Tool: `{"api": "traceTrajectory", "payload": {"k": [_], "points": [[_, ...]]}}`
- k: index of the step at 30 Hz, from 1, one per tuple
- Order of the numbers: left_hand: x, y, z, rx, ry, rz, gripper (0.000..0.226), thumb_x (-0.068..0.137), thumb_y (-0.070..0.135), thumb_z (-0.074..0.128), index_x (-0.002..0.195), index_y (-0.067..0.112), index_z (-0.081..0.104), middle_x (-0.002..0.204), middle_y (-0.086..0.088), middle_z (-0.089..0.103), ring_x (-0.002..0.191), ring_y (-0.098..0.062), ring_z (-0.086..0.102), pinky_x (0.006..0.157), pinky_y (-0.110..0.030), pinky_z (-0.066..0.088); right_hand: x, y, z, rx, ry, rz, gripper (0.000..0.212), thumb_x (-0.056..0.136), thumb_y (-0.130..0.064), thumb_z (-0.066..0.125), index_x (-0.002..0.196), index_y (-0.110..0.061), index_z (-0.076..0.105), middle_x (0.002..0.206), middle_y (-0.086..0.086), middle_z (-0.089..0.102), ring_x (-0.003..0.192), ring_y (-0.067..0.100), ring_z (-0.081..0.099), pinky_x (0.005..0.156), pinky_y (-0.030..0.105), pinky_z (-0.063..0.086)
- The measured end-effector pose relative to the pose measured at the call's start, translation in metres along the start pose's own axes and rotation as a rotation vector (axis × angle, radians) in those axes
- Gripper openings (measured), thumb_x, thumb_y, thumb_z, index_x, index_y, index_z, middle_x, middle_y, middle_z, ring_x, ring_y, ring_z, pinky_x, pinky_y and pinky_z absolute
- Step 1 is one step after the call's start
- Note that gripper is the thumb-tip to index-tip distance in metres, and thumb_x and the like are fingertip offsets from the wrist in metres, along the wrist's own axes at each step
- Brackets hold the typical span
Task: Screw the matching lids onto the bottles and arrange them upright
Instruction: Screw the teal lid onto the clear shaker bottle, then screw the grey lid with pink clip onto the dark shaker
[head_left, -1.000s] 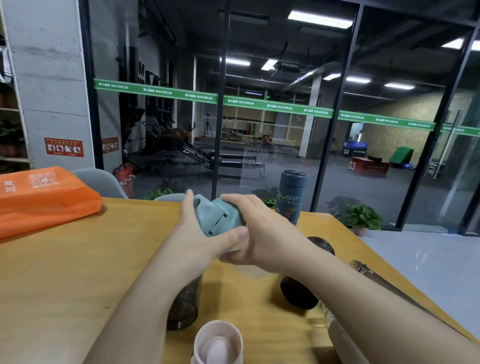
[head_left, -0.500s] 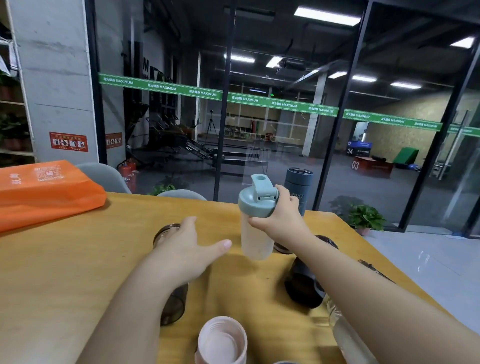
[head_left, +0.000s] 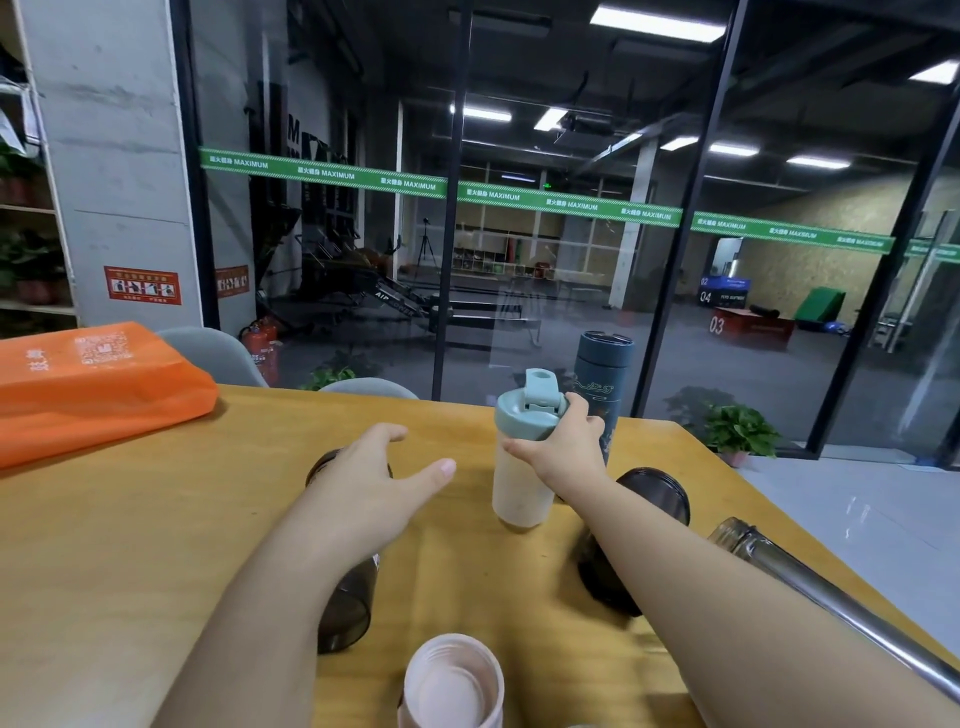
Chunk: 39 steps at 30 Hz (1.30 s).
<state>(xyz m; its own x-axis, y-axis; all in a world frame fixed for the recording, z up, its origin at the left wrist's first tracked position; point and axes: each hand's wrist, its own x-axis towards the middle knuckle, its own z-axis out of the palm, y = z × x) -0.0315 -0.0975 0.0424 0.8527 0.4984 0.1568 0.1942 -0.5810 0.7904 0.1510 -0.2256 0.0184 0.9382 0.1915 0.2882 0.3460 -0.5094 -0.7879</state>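
A white shaker bottle (head_left: 519, 483) with a pale green lid (head_left: 530, 413) stands upright on the wooden table (head_left: 130, 545). My right hand (head_left: 566, 447) grips it just under the lid. My left hand (head_left: 374, 478) hovers open over a dark smoky bottle (head_left: 345, 608) that lies without a lid. A dark blue flask (head_left: 605, 384) with its cap on stands behind the shaker. Another dark bottle (head_left: 654, 493) lies under my right forearm. A pink bottle (head_left: 452, 686) stands open at the near edge. A clear and steel bottle (head_left: 789, 566) lies at the right.
An orange bag (head_left: 93, 384) rests on the table's far left. Two grey chair backs (head_left: 208, 353) show behind the far edge. A glass wall (head_left: 571, 234) rises beyond the table, with a potted plant (head_left: 737, 431) on the floor at the right.
Both hands were twisting the green lid on the shaker. My left hand has let go and dropped over the dark bottle. My right hand has lowered the shaker upright onto the table.
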Motion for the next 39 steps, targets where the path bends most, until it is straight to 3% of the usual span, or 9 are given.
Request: {"api": "traceTrajectory", "payload": {"k": [5, 9, 13, 18, 23, 27, 32, 36, 39], "points": [[0.000, 0.002, 0.000, -0.009, -0.004, 0.006, 0.067, 0.086, 0.053, 0.058, 0.144, 0.030, 0.034, 0.145, 0.001, 0.043, 0.127, -0.016, 0.044, 0.091, -0.028, 0.038, 0.001, 0.002, 0.002, -0.004, -0.001, 0.000, 0.096, 0.071, -0.033, 0.082, 0.144, -0.018, 0.022, 0.137, 0.010, 0.031, 0.098, 0.016, 0.040, 0.094, 0.035, 0.042], [0.000, 0.000, 0.000, -0.013, -0.008, -0.002, 0.067, 0.086, 0.052, 0.059, 0.143, 0.029, 0.034, 0.147, 0.000, 0.040, 0.130, -0.017, 0.043, 0.099, -0.033, 0.039, 0.002, 0.004, 0.008, -0.012, -0.005, 0.024, 0.098, 0.069, -0.035, 0.083, 0.144, -0.019, 0.023, 0.137, 0.010, 0.031, 0.112, 0.024, 0.048, 0.095, 0.038, 0.044], [0.003, -0.004, -0.002, 0.029, -0.045, -0.034, 0.068, 0.087, 0.053, 0.056, 0.145, 0.028, 0.032, 0.148, 0.000, 0.039, 0.130, -0.018, 0.043, 0.094, -0.029, 0.038, 0.003, 0.004, 0.011, -0.001, -0.005, 0.043, 0.100, 0.069, -0.035, 0.084, 0.146, -0.020, 0.021, 0.137, 0.010, 0.031, 0.116, 0.027, 0.049, 0.097, 0.041, 0.044], [0.008, -0.017, 0.003, 0.285, -0.152, -0.182, 0.075, 0.088, 0.057, 0.050, 0.150, 0.027, 0.018, 0.148, -0.008, 0.030, 0.130, -0.029, 0.039, 0.104, -0.039, 0.038, -0.001, 0.002, 0.011, 0.029, -0.038, 0.063, 0.114, 0.072, -0.034, 0.082, 0.151, -0.018, 0.000, 0.148, 0.011, 0.024, 0.127, 0.029, 0.043, 0.103, 0.042, 0.039], [0.006, -0.020, 0.010, 0.389, -0.230, -0.308, 0.094, 0.085, 0.052, 0.060, 0.151, 0.021, 0.001, 0.150, -0.014, 0.022, 0.129, -0.032, 0.040, 0.100, -0.036, 0.036, -0.004, 0.002, 0.006, 0.023, -0.064, 0.084, 0.122, 0.073, -0.033, 0.081, 0.151, -0.016, -0.011, 0.154, 0.012, 0.020, 0.135, 0.029, 0.035, 0.106, 0.043, 0.037], [0.009, -0.028, 0.014, 0.429, -0.274, -0.371, 0.106, 0.082, 0.051, 0.065, 0.151, 0.015, -0.007, 0.145, -0.015, 0.038, 0.124, -0.030, 0.047, 0.098, -0.036, 0.041, -0.005, 0.003, 0.003, 0.085, -0.071, 0.147, 0.115, 0.068, -0.035, 0.084, 0.149, -0.015, 0.006, 0.145, 0.011, 0.036, 0.127, 0.030, 0.043, 0.100, 0.051, 0.045], [0.010, -0.029, 0.020, 0.416, -0.335, -0.406, 0.114, 0.083, 0.053, 0.063, 0.149, 0.010, -0.020, 0.148, -0.018, 0.039, 0.126, -0.034, 0.047, 0.103, -0.040, 0.042, -0.012, 0.003, 0.000, 0.161, -0.098, 0.212, 0.114, 0.067, -0.037, 0.084, 0.148, -0.012, 0.008, 0.142, 0.010, 0.038, 0.126, 0.030, 0.044, 0.101, 0.051, 0.044], [0.010, -0.028, 0.023, 0.401, -0.354, -0.404, 0.111, 0.086, 0.051, 0.060, 0.148, 0.011, -0.023, 0.148, -0.019, 0.038, 0.124, -0.035, 0.048, 0.102, -0.040, 0.043, -0.023, 0.002, -0.007, 0.218, -0.113, 0.296, 0.108, 0.071, -0.039, 0.081, 0.146, -0.007, 0.011, 0.142, 0.012, 0.039, 0.125, 0.030, 0.044, 0.100, 0.044, 0.044], [0.009, -0.028, 0.022, 0.357, -0.350, -0.402, 0.113, 0.086, 0.048, 0.062, 0.147, 0.013, -0.027, 0.148, -0.019, 0.036, 0.124, -0.036, 0.048, 0.102, -0.041, 0.044, -0.038, 0.000, -0.014, 0.302, -0.158, 0.360, 0.092, 0.076, -0.038, 0.077, 0.141, -0.004, 0.021, 0.132, 0.009, 0.044, 0.108, 0.022, 0.044, 0.086, 0.033, 0.041]]}}
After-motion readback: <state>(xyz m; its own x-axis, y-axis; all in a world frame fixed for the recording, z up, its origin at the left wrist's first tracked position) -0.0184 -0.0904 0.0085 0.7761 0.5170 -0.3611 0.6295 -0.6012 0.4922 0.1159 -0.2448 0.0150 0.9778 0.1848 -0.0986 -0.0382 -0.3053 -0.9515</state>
